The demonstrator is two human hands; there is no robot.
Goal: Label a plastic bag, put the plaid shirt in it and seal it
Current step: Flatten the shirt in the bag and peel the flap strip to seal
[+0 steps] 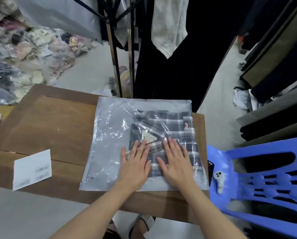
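the plaid shirt [170,125] lies in the plastic bag [106,135] on the table [58,121]; label sheet [32,169] to its left, chair [265,178] right.

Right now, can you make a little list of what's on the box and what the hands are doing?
surface: brown cardboard box
bag: clear plastic bag lying flat on the box
shirt: plaid shirt inside the bag, folded
left hand: left hand flat, pressing on the bag
right hand: right hand flat, pressing on the bag
sticker: barcode label on the bag, beside the left hand
paper: white label sheet on the box, left of the bag
nearby: blue plastic chair to the right
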